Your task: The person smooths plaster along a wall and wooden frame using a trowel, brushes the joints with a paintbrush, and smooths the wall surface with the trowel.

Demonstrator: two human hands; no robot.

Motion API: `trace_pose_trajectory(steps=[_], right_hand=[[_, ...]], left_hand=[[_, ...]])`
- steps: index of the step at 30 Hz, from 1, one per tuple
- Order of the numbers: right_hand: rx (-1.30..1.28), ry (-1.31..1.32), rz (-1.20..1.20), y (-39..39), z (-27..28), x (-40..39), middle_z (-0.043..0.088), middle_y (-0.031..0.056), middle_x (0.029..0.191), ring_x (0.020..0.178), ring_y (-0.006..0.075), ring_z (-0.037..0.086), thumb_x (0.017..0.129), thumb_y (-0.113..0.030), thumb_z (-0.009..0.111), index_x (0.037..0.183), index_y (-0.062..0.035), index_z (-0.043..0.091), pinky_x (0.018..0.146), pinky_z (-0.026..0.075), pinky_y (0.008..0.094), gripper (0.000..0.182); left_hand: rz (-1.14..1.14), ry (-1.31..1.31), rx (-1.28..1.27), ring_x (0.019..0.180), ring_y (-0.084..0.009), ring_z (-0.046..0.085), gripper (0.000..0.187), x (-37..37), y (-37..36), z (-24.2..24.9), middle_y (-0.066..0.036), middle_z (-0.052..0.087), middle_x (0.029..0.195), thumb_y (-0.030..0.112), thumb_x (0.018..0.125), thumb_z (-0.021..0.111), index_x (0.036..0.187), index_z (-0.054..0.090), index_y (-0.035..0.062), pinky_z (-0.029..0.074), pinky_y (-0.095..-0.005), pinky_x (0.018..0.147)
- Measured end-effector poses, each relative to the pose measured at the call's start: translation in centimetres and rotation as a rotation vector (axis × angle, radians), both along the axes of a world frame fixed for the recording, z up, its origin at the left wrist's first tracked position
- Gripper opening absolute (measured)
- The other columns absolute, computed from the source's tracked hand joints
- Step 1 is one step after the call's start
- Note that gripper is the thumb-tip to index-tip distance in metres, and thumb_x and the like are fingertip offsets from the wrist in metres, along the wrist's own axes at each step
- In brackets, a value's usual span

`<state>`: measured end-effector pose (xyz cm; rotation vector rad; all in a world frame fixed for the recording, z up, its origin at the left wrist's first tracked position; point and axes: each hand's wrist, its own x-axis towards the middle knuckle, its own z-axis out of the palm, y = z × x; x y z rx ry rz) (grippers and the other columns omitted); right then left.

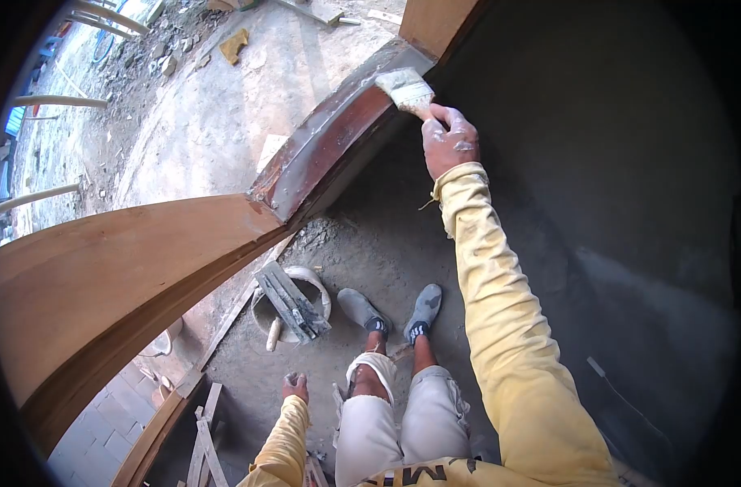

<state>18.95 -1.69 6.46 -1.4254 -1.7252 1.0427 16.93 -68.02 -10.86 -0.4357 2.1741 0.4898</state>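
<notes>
Seen from a head-worn camera, a person in a yellow long-sleeved top (508,325), pale ragged shorts (435,414) and grey shoes (359,307) looks down at an arched wooden frame (135,235). The two hands are well apart. The right hand (451,144), spotted with whitish smears, is stretched far forward with its fingers closed around the handle of a wide, flat paintbrush (405,88). The brush is at the upper end of a reddish-brown, grey-smeared strip (330,146) that lies between two bare wood sections of the frame; its pale, coated bristles meet the strip's edge. The left hand (295,388) hangs low beside the left knee, fingers curled; whether it holds anything cannot be told. Ahead of it, on the rough grey floor (386,243), stands a round bucket (325,294), with a long, flat, grey-caked float (289,299) lying tilted across its rim. Crossed wooden strips (206,442) lie at lower left. Beyond the frame is bright, dusty ground (216,114) with scattered stones (169,65) and a tan, irregular chunk (234,46).
</notes>
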Motion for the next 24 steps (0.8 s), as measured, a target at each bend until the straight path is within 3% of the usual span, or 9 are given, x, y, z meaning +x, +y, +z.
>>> trace_pose_trajectory(steps=[2, 6, 10, 11, 12, 17, 21, 22, 24], right_hand=[[-0.021, -0.011, 0.001, -0.8, -0.1, -1.8, 0.067, 0.0229, 0.098, 0.093, 0.0359, 0.065, 0.082, -0.013, 0.054, 0.103, 0.0005, 0.065, 0.084, 0.052, 0.0383, 0.027], [-0.482, -0.282, 0.601, -6.7, 2.5, -5.2, 0.066, 0.0158, 0.11, 0.107, 0.0333, 0.061, 0.08, -0.024, 0.06, 0.109, -0.0143, 0.068, 0.096, 0.046, 0.0365, 0.031], [-0.123, -0.273, 0.139, 3.8, 1.1, -4.9, 0.07, 0.0128, 0.097, 0.092, 0.0263, 0.067, 0.082, -0.022, 0.06, 0.102, -0.0063, 0.07, 0.085, 0.051, 0.0317, 0.027], [-0.143, -0.341, 0.106, 6.0, 2.2, -5.2, 0.07, 0.0128, 0.101, 0.097, 0.027, 0.066, 0.083, -0.025, 0.061, 0.102, -0.0086, 0.07, 0.088, 0.05, 0.0325, 0.027], [0.007, -0.731, 0.187, 7.4, 2.9, -6.6, 0.068, 0.0135, 0.108, 0.104, 0.0292, 0.063, 0.083, -0.029, 0.061, 0.104, -0.0108, 0.07, 0.093, 0.049, 0.036, 0.029], [0.023, -0.97, 0.126, 7.6, 6.6, -12.2, 0.066, 0.014, 0.113, 0.108, 0.0327, 0.062, 0.081, -0.023, 0.058, 0.108, -0.0112, 0.069, 0.094, 0.048, 0.0398, 0.031], [0.118, -1.157, 0.742, 4.1, 2.7, -19.0, 0.066, 0.0162, 0.111, 0.105, 0.0321, 0.064, 0.078, -0.019, 0.062, 0.108, -0.0102, 0.07, 0.089, 0.05, 0.0388, 0.032], [0.107, -1.073, 0.81, -0.4, 9.1, -17.6, 0.066, 0.0162, 0.111, 0.104, 0.0312, 0.064, 0.08, -0.019, 0.061, 0.109, -0.0102, 0.07, 0.088, 0.051, 0.0386, 0.032], [0.219, -1.227, 1.205, 0.2, 5.7, -20.9, 0.067, 0.015, 0.11, 0.102, 0.0303, 0.065, 0.079, -0.019, 0.064, 0.106, -0.0106, 0.071, 0.087, 0.052, 0.0397, 0.029]], left_hand=[[0.017, -0.013, 0.085, 0.097, -0.0259, 0.062, 0.047, -0.5, -0.1, 0.0, -0.02, 0.064, 0.108, 0.023, 0.085, 0.066, 0.12, 0.052, -0.0052, 0.049, -0.0346, 0.086], [-0.074, -0.014, 0.085, 0.095, -0.0236, 0.062, 0.046, -1.0, 0.1, -0.8, -0.017, 0.064, 0.108, 0.024, 0.086, 0.065, 0.12, 0.052, -0.0039, 0.05, -0.0342, 0.082], [0.072, -0.108, 0.096, 0.086, -0.0185, 0.061, 0.044, -1.3, 3.2, 3.3, -0.014, 0.064, 0.105, 0.025, 0.087, 0.065, 0.121, 0.053, -0.0011, 0.051, -0.0323, 0.07], [0.07, -0.101, 0.117, 0.084, -0.0181, 0.06, 0.045, -1.3, 3.2, 3.6, -0.013, 0.064, 0.104, 0.025, 0.087, 0.065, 0.121, 0.053, -0.0011, 0.051, -0.0323, 0.069], [0.064, -0.093, 0.145, 0.082, -0.0177, 0.06, 0.045, -1.6, 3.3, 3.5, -0.012, 0.064, 0.103, 0.026, 0.087, 0.065, 0.121, 0.053, -0.0011, 0.051, -0.0323, 0.067], [0.136, -0.166, 0.079, 0.075, -0.0144, 0.056, 0.045, -2.5, 4.6, 5.7, -0.007, 0.062, 0.096, 0.026, 0.088, 0.065, 0.122, 0.051, 0.001, 0.048, -0.0326, 0.059], [0.193, -0.198, 0.099, 0.074, -0.0137, 0.055, 0.045, -2.4, 4.2, 6.5, -0.006, 0.061, 0.097, 0.027, 0.088, 0.064, 0.123, 0.05, 0.0025, 0.046, -0.032, 0.056], [0.178, -0.216, 0.102, 0.075, -0.014, 0.055, 0.045, -2.6, 4.1, 6.4, -0.006, 0.061, 0.099, 0.028, 0.088, 0.064, 0.123, 0.05, 0.0026, 0.046, -0.0319, 0.056], [0.176, -0.204, 0.092, 0.077, -0.0143, 0.056, 0.045, -2.7, 4.4, 6.8, -0.006, 0.061, 0.1, 0.028, 0.088, 0.064, 0.123, 0.05, 0.0029, 0.047, -0.0321, 0.057]])
